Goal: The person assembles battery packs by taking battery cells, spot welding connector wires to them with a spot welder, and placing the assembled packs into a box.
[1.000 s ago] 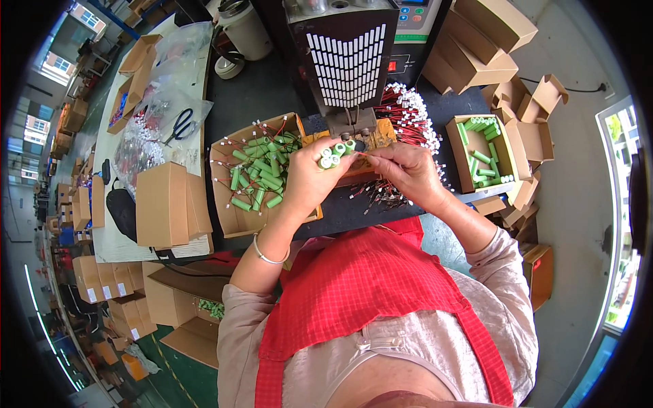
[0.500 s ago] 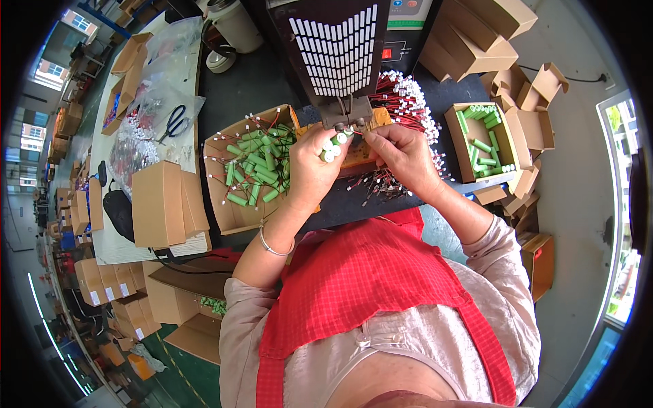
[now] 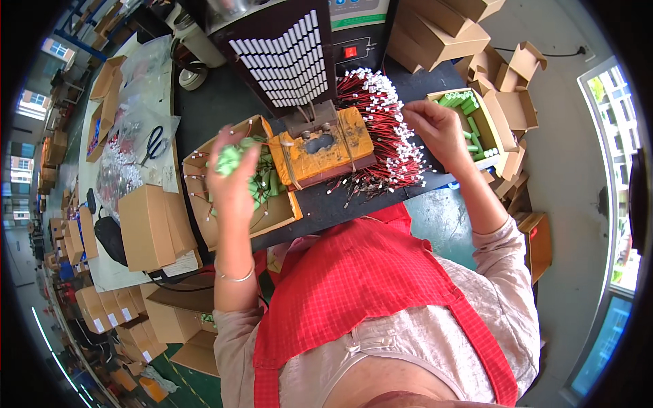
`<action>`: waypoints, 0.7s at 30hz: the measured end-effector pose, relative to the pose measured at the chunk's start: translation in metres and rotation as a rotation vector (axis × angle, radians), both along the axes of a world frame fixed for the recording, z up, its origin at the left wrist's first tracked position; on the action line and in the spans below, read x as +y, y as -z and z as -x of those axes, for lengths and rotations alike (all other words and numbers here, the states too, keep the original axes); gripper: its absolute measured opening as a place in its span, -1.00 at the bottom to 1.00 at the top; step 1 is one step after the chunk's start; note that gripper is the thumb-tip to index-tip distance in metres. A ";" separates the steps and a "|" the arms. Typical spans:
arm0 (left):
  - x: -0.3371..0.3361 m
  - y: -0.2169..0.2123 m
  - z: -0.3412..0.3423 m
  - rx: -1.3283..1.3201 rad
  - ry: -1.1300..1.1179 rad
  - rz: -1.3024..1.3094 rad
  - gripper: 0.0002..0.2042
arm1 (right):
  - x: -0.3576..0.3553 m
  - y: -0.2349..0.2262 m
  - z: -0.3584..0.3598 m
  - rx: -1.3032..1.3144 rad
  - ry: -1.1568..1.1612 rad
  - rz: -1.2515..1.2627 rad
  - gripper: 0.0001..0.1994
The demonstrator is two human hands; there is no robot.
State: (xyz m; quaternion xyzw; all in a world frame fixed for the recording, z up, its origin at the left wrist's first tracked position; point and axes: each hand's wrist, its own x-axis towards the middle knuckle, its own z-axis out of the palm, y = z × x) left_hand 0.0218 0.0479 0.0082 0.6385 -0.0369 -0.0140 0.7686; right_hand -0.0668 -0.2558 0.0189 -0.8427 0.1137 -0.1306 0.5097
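The left hand (image 3: 235,178) grips green cells (image 3: 228,160) over the cardboard box (image 3: 204,224). The right hand (image 3: 435,129) pinches at the red wires (image 3: 381,146); best pull one lead free cleanly.

A small assembly workshop: stacked cardboard boxes (image 3: 146,228), bundled red wires (image 3: 381,146) and a bench machine (image 3: 286,58).

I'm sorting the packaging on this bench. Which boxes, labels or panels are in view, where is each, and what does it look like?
Open box of green cells: under the left hand, brown cardboard.
Small open box: beside the right hand, green cells inside.
Closed cartons: far left, plain brown.
Machine panel: top centre, dark, red switch.
Labelled cartons: lower left, small white labels.
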 end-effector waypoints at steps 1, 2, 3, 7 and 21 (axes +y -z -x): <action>0.014 0.001 -0.005 0.071 0.003 0.124 -0.42 | -0.008 0.003 0.005 0.017 -0.061 0.108 -0.84; 0.028 0.001 -0.006 0.164 -0.024 0.250 -0.42 | -0.014 0.008 0.009 0.034 -0.125 0.213 -0.85; 0.042 0.005 -0.009 0.214 -0.013 0.317 -0.43 | -0.016 0.014 0.013 0.046 -0.162 0.258 -0.85; 0.049 0.011 0.000 0.347 0.015 0.473 -0.56 | -0.012 0.022 0.018 0.094 -0.188 0.424 -0.81; -0.007 -0.005 0.030 0.396 0.321 0.298 -0.72 | -0.041 0.003 0.017 0.345 -0.215 0.227 -0.86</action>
